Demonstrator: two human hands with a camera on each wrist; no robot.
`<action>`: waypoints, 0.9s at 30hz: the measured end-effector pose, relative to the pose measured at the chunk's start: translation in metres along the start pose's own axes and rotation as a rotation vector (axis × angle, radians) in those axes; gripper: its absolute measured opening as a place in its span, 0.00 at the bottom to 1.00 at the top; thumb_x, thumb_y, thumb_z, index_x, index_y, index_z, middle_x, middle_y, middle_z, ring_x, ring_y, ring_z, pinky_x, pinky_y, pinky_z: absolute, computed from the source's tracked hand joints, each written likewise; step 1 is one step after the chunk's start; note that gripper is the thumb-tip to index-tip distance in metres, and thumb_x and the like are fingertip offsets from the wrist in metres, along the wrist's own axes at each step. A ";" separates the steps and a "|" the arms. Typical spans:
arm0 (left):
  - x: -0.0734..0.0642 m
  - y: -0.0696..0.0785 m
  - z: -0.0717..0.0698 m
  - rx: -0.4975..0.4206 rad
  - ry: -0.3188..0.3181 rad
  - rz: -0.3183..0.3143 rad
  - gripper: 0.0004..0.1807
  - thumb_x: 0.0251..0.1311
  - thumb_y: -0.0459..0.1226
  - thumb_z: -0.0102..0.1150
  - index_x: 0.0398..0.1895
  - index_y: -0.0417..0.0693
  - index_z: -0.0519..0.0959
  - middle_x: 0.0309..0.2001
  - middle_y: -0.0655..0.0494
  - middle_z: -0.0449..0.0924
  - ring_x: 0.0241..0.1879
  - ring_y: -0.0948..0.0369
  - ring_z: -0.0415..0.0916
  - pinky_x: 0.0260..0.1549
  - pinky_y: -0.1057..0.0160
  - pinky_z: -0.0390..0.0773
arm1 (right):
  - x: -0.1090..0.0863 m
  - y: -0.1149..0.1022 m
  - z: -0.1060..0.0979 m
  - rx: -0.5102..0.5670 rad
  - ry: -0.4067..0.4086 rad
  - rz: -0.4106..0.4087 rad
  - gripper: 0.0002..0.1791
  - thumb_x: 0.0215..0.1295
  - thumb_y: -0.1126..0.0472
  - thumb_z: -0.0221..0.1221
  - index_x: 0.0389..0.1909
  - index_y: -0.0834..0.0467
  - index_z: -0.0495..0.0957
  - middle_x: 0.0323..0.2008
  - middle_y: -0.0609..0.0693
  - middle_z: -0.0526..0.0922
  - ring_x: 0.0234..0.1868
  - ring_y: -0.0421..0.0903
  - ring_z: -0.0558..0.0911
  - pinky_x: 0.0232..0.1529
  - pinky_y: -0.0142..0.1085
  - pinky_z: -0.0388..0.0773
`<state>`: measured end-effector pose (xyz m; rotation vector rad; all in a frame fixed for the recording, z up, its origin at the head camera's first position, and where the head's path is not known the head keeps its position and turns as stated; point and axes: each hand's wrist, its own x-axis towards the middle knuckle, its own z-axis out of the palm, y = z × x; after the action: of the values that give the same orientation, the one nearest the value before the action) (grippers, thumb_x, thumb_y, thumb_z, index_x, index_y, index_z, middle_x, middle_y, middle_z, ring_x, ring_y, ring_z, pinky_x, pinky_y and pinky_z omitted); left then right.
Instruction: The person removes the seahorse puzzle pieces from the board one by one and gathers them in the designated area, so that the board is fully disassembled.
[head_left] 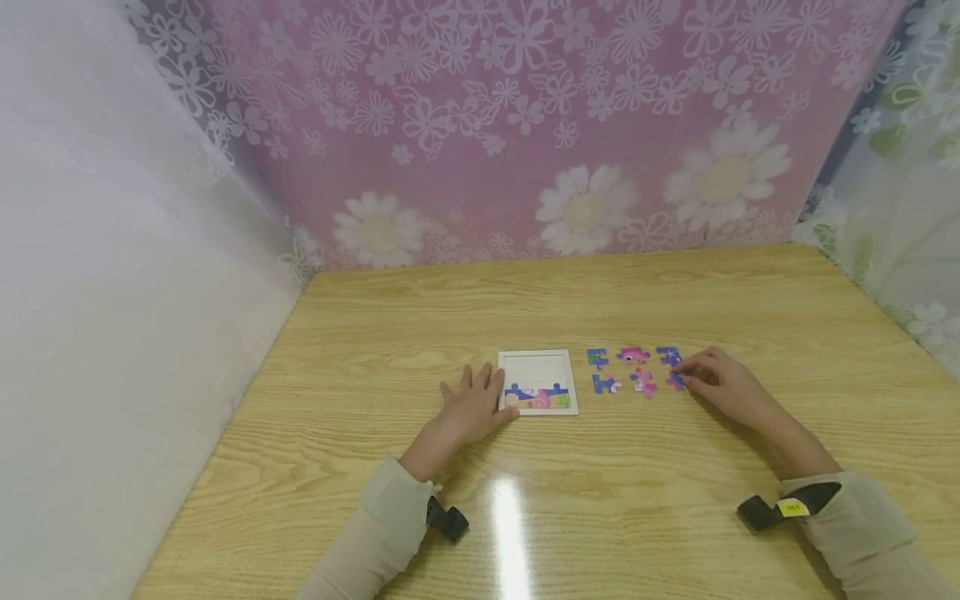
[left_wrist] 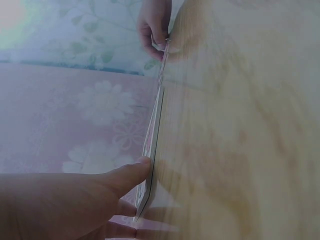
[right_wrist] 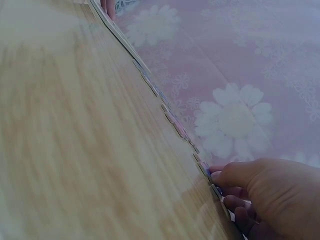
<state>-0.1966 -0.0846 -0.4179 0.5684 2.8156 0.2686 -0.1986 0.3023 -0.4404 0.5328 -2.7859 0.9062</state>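
A white square puzzle frame (head_left: 536, 367) lies flat on the table, its bottom row filled with joined pieces (head_left: 540, 399). My left hand (head_left: 471, 412) rests at the frame's left edge with its fingers spread, its thumb over the lower left corner. To the right of the frame, several loose jigsaw pieces lie in two rows, among them a pink one with an eye (head_left: 633, 356) and a purple one with a star (head_left: 668, 356). At the lower right of these, my right hand (head_left: 723, 385) pinches a blue-purple jigsaw piece (head_left: 677, 382) between thumb and fingers, partly hidden by them.
The wood-grain table (head_left: 420, 317) runs back to a pink flowered curtain (head_left: 480, 167). A white wall (head_left: 150, 208) stands on the left, and pale flowered cloth (head_left: 915, 208) hangs on the right. Black camera straps sit on both sleeves.
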 end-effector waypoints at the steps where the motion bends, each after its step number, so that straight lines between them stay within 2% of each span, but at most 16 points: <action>1: -0.001 0.000 0.000 -0.004 -0.001 0.000 0.41 0.63 0.58 0.42 0.72 0.46 0.48 0.71 0.45 0.42 0.67 0.40 0.35 0.53 0.30 0.44 | 0.000 0.000 0.000 0.000 0.003 -0.003 0.08 0.61 0.69 0.57 0.41 0.64 0.79 0.37 0.54 0.71 0.30 0.44 0.68 0.28 0.35 0.66; 5: -0.002 0.000 -0.001 -0.017 -0.003 0.000 0.41 0.63 0.58 0.42 0.72 0.46 0.48 0.71 0.44 0.42 0.67 0.40 0.35 0.53 0.30 0.43 | 0.000 0.000 0.001 0.010 0.001 -0.003 0.08 0.62 0.69 0.57 0.41 0.64 0.79 0.37 0.54 0.71 0.30 0.43 0.67 0.27 0.35 0.66; 11: -0.003 0.000 -0.002 -0.018 0.002 0.008 0.40 0.64 0.58 0.42 0.72 0.46 0.48 0.71 0.44 0.42 0.67 0.40 0.35 0.53 0.30 0.43 | 0.001 0.002 0.001 0.018 0.006 0.020 0.08 0.63 0.68 0.56 0.41 0.64 0.79 0.38 0.55 0.72 0.35 0.48 0.70 0.33 0.40 0.67; 16: -0.004 0.001 -0.004 -0.019 0.000 0.008 0.40 0.64 0.57 0.42 0.72 0.46 0.48 0.71 0.44 0.42 0.67 0.40 0.35 0.53 0.30 0.43 | 0.004 -0.001 -0.002 0.050 0.022 0.022 0.09 0.65 0.67 0.54 0.42 0.66 0.78 0.38 0.57 0.72 0.36 0.52 0.74 0.30 0.36 0.71; 20: -0.004 0.001 -0.005 -0.028 -0.002 0.008 0.40 0.64 0.57 0.43 0.72 0.46 0.48 0.71 0.44 0.42 0.67 0.40 0.35 0.53 0.30 0.43 | 0.008 -0.012 -0.005 0.082 0.038 0.015 0.10 0.65 0.65 0.54 0.43 0.66 0.78 0.40 0.58 0.73 0.35 0.51 0.75 0.29 0.33 0.72; 27: -0.003 0.000 -0.002 -0.039 -0.007 0.007 0.40 0.64 0.57 0.43 0.72 0.46 0.48 0.71 0.44 0.41 0.67 0.40 0.34 0.53 0.30 0.42 | 0.023 -0.044 0.004 0.151 0.017 -0.096 0.10 0.63 0.69 0.56 0.43 0.67 0.77 0.38 0.57 0.76 0.31 0.45 0.74 0.25 0.32 0.73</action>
<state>-0.1941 -0.0861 -0.4151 0.5693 2.7951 0.3219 -0.2030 0.2599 -0.4139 0.6717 -2.6645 1.1003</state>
